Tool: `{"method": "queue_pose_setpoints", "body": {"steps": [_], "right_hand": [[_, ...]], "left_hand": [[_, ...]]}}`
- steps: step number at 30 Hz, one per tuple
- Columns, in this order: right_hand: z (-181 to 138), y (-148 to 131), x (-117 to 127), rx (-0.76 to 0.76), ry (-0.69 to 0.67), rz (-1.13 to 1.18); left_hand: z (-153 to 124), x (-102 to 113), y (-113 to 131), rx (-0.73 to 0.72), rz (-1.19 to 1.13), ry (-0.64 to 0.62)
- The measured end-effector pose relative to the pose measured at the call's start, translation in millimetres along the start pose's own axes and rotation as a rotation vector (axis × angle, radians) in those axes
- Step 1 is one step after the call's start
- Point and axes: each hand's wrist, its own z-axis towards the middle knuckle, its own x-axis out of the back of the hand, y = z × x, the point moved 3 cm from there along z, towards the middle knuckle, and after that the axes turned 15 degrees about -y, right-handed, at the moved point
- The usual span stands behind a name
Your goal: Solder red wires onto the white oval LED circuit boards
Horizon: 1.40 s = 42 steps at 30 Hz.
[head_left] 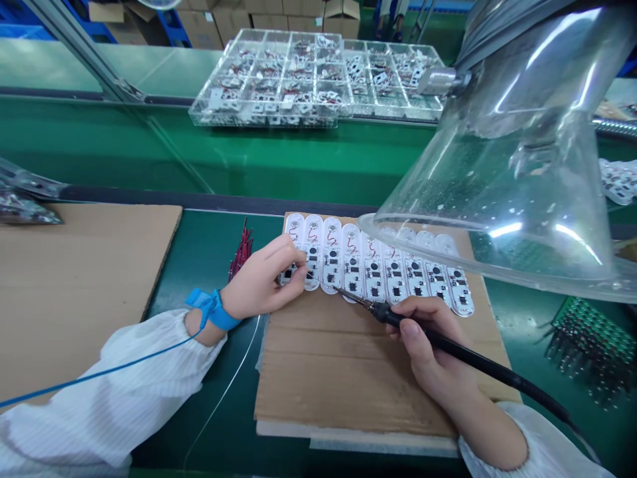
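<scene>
A row of white circuit boards [352,259] with rounded ends lies across a cardboard sheet [343,372]. Each carries black chips, and red wires show on several. My right hand [438,345] is closed around the black handle of a soldering iron [381,312]. Its tip is at the lower end of the third board from the left. Pinched over the leftmost boards, my left hand [271,275] holds thin solder wire [223,392], which trails from under the palm toward the bottom edge. The fingers partly cover those boards. A blue strap [213,311] circles my left wrist.
A clear fume hood [497,192] overhangs the right boards. Red wires [241,249] lie beside my left hand. Green boards with dark leads [594,345] sit at right. Divided clear trays [269,79] of parts stand behind. Another cardboard sheet [74,279] lies left.
</scene>
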Motion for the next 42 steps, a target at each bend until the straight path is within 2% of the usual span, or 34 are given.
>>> {"method": "queue_pose_setpoints", "body": {"steps": [9,25,33,38,42], "right_hand": [[0.1,0.2,-1.0,-0.016,-0.063,-0.065],[1.6,0.7,-1.5,0.005,-0.066,-0.049],[-1.7,-3.9,2.0,0.026,0.026,0.023],[7.8,-24.1,-4.2,0.017,0.098,0.052],[15.4,-22.4,-16.8,0.034,0.128,0.082]], "left_hand": [[-0.2,-1.0,0.0,0.002,-0.004,-0.009],[-0.3,-0.1,-1.4,0.01,-0.027,-0.014],[-9.0,24.0,-18.5,0.144,-0.311,0.081],[-9.5,23.6,-28.6,0.25,-0.392,0.123],[-8.0,21.7,-29.0,0.337,-0.422,0.134]]}}
